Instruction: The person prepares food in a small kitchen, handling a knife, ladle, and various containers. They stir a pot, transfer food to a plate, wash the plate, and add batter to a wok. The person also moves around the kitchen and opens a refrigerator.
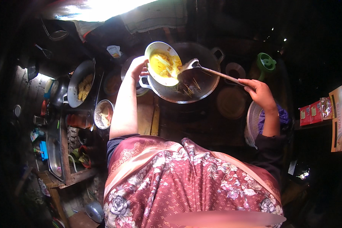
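Observation:
My left hand is closed on the side of a white bowl, which it holds tilted over a big dark two-handled wok. Yellow liquid with pale pieces lies in the bowl. My right hand grips the end of a long-handled metal spatula. The spatula's head is at the bowl's right edge, over the wok. Thin, stick-like pieces lie in the wok, whose far bottom is too dark to make out.
At the left stand a second pan with yellow food and a small bowl with pale scraps. Near my right forearm is a large basin beside a purple bag. A green container stands at the far right; red packets sit nearer.

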`<move>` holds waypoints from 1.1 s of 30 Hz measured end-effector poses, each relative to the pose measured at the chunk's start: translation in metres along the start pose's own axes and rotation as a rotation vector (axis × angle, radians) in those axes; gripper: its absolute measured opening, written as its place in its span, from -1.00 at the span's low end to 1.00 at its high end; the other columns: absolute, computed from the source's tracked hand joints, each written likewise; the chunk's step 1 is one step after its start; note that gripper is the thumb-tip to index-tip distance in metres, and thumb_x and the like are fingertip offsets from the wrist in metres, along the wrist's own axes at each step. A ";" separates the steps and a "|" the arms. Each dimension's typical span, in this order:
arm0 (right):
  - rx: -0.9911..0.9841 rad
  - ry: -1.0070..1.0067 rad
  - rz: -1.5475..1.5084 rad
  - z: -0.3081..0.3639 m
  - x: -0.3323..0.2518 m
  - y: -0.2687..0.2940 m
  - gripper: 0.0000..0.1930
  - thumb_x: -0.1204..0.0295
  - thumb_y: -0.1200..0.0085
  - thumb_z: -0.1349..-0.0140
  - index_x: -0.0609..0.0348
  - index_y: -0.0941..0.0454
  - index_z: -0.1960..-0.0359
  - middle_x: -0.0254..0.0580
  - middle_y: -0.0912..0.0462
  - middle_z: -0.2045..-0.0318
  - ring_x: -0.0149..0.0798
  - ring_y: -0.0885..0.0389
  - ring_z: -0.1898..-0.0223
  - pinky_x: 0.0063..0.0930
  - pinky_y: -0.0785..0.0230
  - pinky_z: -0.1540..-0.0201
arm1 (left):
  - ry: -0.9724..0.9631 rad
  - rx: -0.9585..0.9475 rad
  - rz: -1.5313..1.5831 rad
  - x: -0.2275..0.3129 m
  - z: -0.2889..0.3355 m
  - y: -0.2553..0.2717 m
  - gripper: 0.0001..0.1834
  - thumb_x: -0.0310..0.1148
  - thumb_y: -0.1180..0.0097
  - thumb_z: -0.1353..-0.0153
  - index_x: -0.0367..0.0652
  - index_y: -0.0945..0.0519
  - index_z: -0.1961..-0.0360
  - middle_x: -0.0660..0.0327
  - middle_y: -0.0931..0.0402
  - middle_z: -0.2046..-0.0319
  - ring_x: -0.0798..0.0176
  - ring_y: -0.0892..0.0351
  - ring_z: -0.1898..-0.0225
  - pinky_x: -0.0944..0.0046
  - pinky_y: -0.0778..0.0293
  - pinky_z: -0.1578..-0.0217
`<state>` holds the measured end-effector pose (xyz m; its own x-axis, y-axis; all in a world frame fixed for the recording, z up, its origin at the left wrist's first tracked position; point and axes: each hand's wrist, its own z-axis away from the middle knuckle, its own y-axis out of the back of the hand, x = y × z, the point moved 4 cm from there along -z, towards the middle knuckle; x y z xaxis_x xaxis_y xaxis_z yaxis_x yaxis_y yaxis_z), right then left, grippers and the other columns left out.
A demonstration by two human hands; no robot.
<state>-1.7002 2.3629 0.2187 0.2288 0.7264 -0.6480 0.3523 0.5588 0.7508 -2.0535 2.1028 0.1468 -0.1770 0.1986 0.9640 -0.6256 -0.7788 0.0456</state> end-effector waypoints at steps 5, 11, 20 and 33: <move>-0.019 0.074 0.012 -0.010 0.002 -0.012 -0.69 0.58 0.01 0.00 0.05 -0.50 0.16 -0.12 -0.55 0.33 -0.19 -0.52 0.28 -0.49 -0.31 0.20 | -0.009 0.022 0.011 -0.001 0.001 -0.003 -0.59 -0.14 -0.13 0.06 -0.14 -0.46 0.21 0.16 -0.47 0.32 0.24 -0.51 0.36 0.28 -0.49 0.38; -0.017 0.051 0.074 0.011 0.025 0.012 -0.69 0.56 0.01 0.01 0.04 -0.50 0.16 -0.09 -0.55 0.31 -0.16 -0.51 0.25 -0.45 -0.31 0.19 | -0.030 0.077 0.147 -0.009 0.016 0.006 -0.56 -0.08 -0.13 0.10 -0.16 -0.45 0.25 0.16 -0.49 0.33 0.22 -0.52 0.33 0.20 -0.46 0.30; -0.007 -0.123 0.236 0.004 0.070 -0.086 -0.60 0.50 0.11 -0.07 -0.04 -0.31 -0.01 0.07 -0.45 0.23 0.07 -0.40 0.18 -0.21 -0.27 0.11 | -0.270 0.372 0.937 -0.072 0.103 0.023 -0.66 -0.21 0.09 -0.05 -0.22 -0.38 0.22 0.06 -0.40 0.19 0.11 -0.44 0.16 0.03 -0.47 0.22; 0.114 0.362 0.031 0.043 -0.039 -0.151 -0.70 0.40 0.04 -0.08 0.10 -0.42 0.10 -0.07 -0.35 0.02 -0.11 -0.30 -0.03 -0.32 -0.15 -0.03 | -0.600 0.763 1.215 -0.204 0.392 0.088 -0.65 -0.37 0.16 -0.01 -0.38 -0.37 0.20 0.05 -0.44 0.24 0.14 -0.48 0.24 0.17 -0.48 0.27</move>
<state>-1.7234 2.2333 0.1253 -0.0869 0.8481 -0.5226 0.4536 0.5008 0.7372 -1.7748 1.7607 0.0573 0.1626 -0.8672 0.4706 0.2172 -0.4338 -0.8744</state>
